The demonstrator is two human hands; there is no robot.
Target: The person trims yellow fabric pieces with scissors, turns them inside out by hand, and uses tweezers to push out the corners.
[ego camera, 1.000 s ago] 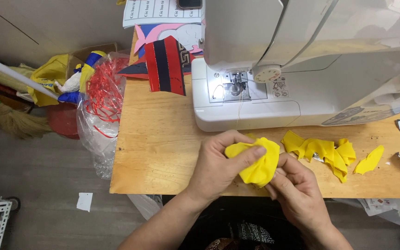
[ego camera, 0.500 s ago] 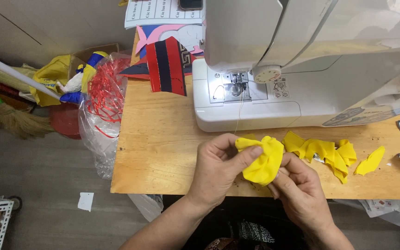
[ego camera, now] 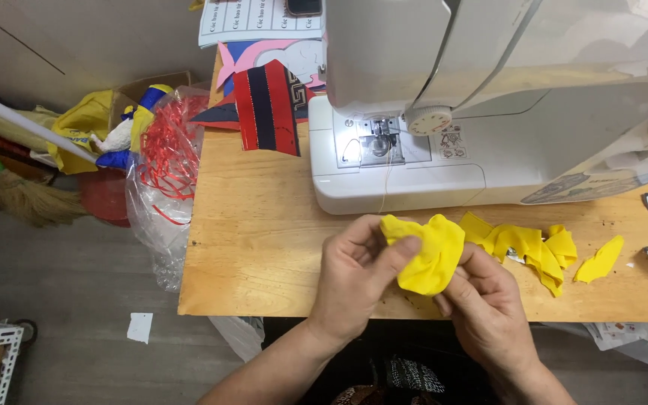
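Low in the centre of the frame, both hands are working a small yellow fabric piece [ego camera: 427, 253] just above the front edge of the wooden table [ego camera: 256, 247]. The left hand [ego camera: 355, 279] is curling around the piece's left side, its thumb pressing across the front of the cloth and the fingers tucked behind, so the fabric is being pinched closed between them. The right hand [ego camera: 485, 307] is gripping the piece from below and to the right, its fingers bent tight and its fingertips sitting against the underside of the cloth; how the thumb is lying cannot be told, since the fabric is covering it.

Just right of the hands, a loose heap of yellow fabric scraps [ego camera: 526, 246] is lying on the table, with one separate yellow scrap [ego camera: 600, 259] further right. Above them, a white sewing machine [ego camera: 489, 112] is filling the upper right of the frame. A red and black striped cloth [ego camera: 268, 109] is lying at upper centre, and a clear plastic bag with red netting [ego camera: 165, 157] is hanging off the table's left edge.
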